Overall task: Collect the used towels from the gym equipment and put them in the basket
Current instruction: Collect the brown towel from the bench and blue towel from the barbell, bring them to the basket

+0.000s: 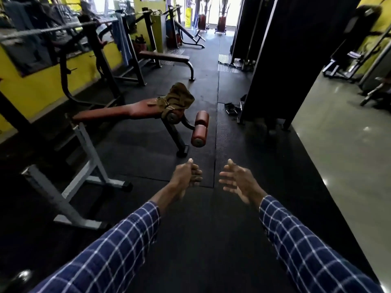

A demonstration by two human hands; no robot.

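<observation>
An olive-brown towel [177, 97] lies crumpled over the raised end of a red-brown decline bench [118, 111], left of centre. A blue-grey towel [122, 41] hangs from a barbell rack further back on the left. My left hand [187, 174] is stretched forward below the bench's foot rollers [200, 129], its fingers curled shut with nothing in them. My right hand [238, 181] is beside it, fingers spread apart and empty. Both hands are well short of the olive towel. No basket is in view.
A grey steel rack frame [84, 166] stands on the black rubber floor at the left. A flat bench [165, 57] sits further back. A tall black machine column [275, 60] rises on the right, with handles [231, 107] on the floor beside it.
</observation>
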